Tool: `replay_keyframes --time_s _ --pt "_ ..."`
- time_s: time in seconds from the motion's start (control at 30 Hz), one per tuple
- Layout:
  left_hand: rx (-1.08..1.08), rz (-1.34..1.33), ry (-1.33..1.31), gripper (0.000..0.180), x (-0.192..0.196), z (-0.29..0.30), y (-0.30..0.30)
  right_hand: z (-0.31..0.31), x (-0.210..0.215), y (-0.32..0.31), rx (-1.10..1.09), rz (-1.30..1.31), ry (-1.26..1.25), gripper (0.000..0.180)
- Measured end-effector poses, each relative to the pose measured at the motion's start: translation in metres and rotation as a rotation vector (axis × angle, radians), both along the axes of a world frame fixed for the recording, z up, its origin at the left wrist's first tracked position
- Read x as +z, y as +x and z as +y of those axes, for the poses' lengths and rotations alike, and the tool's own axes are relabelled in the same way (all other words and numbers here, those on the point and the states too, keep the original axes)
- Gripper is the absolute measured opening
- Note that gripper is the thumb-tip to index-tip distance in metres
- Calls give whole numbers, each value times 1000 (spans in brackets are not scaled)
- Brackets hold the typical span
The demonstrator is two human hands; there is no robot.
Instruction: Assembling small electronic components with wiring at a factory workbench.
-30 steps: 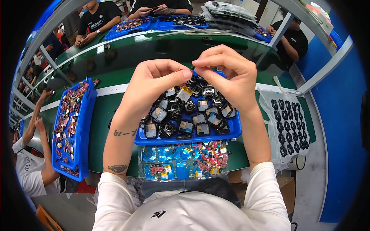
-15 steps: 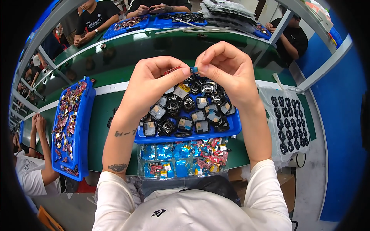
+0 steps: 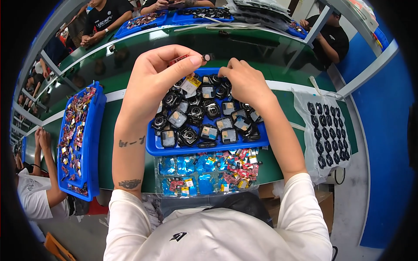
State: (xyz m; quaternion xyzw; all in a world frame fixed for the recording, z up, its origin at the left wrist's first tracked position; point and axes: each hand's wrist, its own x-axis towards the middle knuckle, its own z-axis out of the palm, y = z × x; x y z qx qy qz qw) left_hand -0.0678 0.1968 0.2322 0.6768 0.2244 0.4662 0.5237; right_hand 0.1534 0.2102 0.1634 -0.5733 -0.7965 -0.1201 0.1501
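Part in hand: small black round component (image 3: 208, 57), with a red-and-gold flex strip (image 3: 177, 59) trailing off it, pinched at the fingertips of the left hand (image 3: 152, 82), upper centre of frame, held above the far rim of the blue plastic tray (image 3: 150, 148). Left hand narrow, thumb and forefinger closed on the part.

Right hand (image 3: 246, 85) just right of it, fingers curled down into the tray, tips touching the pile. Can't tell if it actually grips anything; fingertips are hidden from this angle.

Tray holds a loose heap of black round modules (image 3: 196, 119), some with silver or gold square faces up, overlapping, no order. Directly below the tray, lower centre: clear compartmented box (image 3: 209, 172) of small blue and red pieces.

Outward: second long blue tray (image 3: 93, 130) of red-and-gold small parts at left of frame, another person's arms (image 3: 48, 161) beside it. White sheet with rows of black round parts (image 3: 326, 130) at right. Green bench top (image 3: 109, 126) under all of it. More people and blue trays along the top edge.

Risks, my read:
- Grip is on the very edge of the part, at the fingertips only. A slip drops it into the heap or onto the bench beyond the rim.
- The flex strip looks thin; snagging it on the thumb could kink or tear it.
- Right fingers raking the heap could push modules over the low tray wall into the clear box below.
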Motion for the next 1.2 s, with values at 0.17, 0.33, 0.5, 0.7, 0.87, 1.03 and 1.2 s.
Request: replay_keyframes --time_s 0.17,0.33,0.5,0.7,0.87,1.03,1.2 --pt "-1 29 4 16 0 0 -2 -10 8 -16 185 44 -440 34" --pt "10 28 20 17 0 0 -2 -12 8 -23 269 29 -379 38" --pt "17 50 15 16 2 -2 1 -11 -1 -24 323 37 -330 33" --pt "76 -22 52 16 2 -4 1 1 15 -12 446 491 -526 35" --pt "180 32 62 15 -3 1 2 -13 38 -17 520 1244 -664 18" --pt "299 112 71 17 -6 -3 12 -18 37 -27 456 1519 -288 18" --pt "434 182 152 19 -15 -5 22 -24 42 -31 441 1487 -293 24"
